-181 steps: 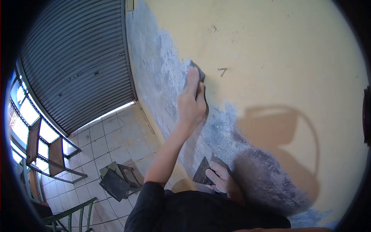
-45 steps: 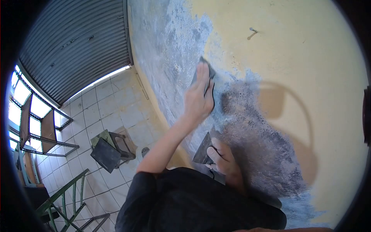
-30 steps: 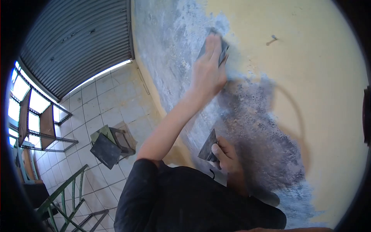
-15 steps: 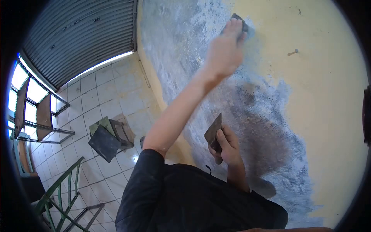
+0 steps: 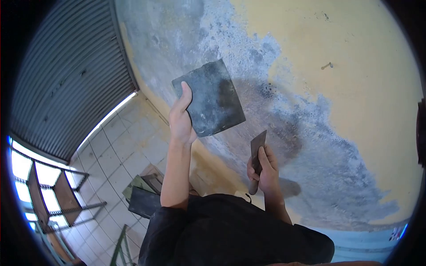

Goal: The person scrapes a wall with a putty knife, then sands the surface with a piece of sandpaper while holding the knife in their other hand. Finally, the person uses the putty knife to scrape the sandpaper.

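Observation:
My left hand [image 5: 181, 122] grips a dark, square, smudged plate [image 5: 215, 99] by its left edge, thumb across its face. The plate is tilted, its broad face toward me, in front of the wall [image 5: 364, 88], which has a rough grey-blue coating [image 5: 310, 133] over part of its yellow surface. Lower right of the plate, my right hand [image 5: 267, 170] is closed around the handle of a scraper [image 5: 258, 146] with its metal blade pointing up. The scraper and the plate are apart.
A ridged metal shutter [image 5: 66, 75] stands at the upper left, above a tiled floor [image 5: 106, 155]. Lower left are a metal-framed shelf [image 5: 66, 190], a small stand with a black panel [image 5: 144, 201] and a green metal frame [image 5: 120, 246]. A nail-like piece [image 5: 327, 66] juts from the wall.
My left hand has come down and left from the upper wall, turning the plate's broad face into view. My right hand still holds the scraper, slightly further right. The view has shifted.

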`<state>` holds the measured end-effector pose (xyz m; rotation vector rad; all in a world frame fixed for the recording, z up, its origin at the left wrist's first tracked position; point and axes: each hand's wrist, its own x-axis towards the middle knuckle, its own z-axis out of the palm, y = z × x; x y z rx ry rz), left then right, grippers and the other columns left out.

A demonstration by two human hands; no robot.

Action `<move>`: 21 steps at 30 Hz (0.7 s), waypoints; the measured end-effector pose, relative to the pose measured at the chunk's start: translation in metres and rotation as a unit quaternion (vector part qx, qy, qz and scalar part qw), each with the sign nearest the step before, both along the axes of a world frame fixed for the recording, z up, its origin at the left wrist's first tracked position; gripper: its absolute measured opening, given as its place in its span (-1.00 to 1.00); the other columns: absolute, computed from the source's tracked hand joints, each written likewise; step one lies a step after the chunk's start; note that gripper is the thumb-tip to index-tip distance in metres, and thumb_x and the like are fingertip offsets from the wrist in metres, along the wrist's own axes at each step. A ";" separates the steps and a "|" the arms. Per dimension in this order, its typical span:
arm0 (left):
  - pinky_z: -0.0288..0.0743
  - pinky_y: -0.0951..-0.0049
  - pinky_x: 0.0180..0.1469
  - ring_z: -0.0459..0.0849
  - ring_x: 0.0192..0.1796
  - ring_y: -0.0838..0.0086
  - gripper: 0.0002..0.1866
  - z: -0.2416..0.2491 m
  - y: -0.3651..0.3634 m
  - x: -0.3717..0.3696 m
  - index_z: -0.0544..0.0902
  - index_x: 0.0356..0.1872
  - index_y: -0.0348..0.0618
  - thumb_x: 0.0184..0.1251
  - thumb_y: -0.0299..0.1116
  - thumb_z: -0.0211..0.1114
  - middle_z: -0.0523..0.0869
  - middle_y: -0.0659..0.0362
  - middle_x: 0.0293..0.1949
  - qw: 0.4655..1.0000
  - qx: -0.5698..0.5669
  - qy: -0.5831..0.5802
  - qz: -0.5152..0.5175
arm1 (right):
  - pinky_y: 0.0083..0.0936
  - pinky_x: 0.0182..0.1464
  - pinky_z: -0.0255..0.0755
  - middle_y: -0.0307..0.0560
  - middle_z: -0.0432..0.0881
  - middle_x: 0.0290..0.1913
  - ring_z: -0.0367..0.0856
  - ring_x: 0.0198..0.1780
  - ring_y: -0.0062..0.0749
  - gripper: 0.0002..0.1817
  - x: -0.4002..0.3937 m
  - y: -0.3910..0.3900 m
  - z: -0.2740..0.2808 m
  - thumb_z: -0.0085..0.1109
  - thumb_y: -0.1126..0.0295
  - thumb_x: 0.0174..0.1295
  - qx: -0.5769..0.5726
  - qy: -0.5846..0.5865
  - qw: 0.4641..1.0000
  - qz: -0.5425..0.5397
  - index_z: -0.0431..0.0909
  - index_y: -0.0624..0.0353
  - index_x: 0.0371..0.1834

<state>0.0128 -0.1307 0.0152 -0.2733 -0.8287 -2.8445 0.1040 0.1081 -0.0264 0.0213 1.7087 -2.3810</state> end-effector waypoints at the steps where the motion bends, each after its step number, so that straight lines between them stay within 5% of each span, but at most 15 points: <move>1: 0.68 0.28 0.12 0.77 0.05 0.25 -0.46 0.001 -0.001 0.000 0.50 0.27 -0.46 0.72 -0.07 -0.02 0.71 -0.07 0.12 1.000 0.002 -0.007 -0.001 | -0.67 -0.64 0.20 -0.20 0.54 -0.49 0.37 -0.65 -0.69 -0.71 0.002 -0.006 0.000 -0.08 0.11 0.65 -0.001 -0.003 1.000 -0.021 0.43 0.10 0.06; 10: 0.65 0.33 0.10 0.76 0.07 0.33 -0.46 -0.089 -0.002 0.027 0.53 0.25 -0.46 0.70 -0.07 0.04 0.73 0.00 0.09 0.983 -0.111 -0.135 -0.052 | -0.68 -0.56 0.23 -0.26 0.49 -0.54 0.26 -0.68 -0.74 -0.79 0.009 -0.019 0.018 0.03 0.21 0.59 0.052 0.031 0.998 -0.036 0.39 0.09 0.06; 15: 0.58 0.42 0.00 0.69 -0.06 0.53 -0.66 -0.149 0.008 0.073 0.66 0.08 -0.31 0.60 -0.20 0.25 0.75 0.15 -0.07 0.947 -0.204 -0.247 -0.030 | -0.63 -0.49 0.31 -0.24 0.49 -0.45 0.29 -0.62 -0.72 -0.78 0.003 -0.015 0.019 0.06 0.26 0.57 0.037 0.060 0.996 -0.055 0.36 0.10 0.11; 21: 0.46 0.49 -0.15 0.56 -0.24 0.61 -0.82 -0.167 0.020 0.075 0.67 -0.04 -0.29 0.54 -0.37 0.30 0.70 0.27 -0.30 0.904 -0.389 -0.178 0.016 | -0.57 -0.41 0.39 -0.19 0.55 -0.35 0.36 -0.55 -0.71 -0.76 -0.007 -0.011 -0.001 0.05 0.37 0.58 0.021 0.101 0.993 -0.062 0.34 0.15 0.20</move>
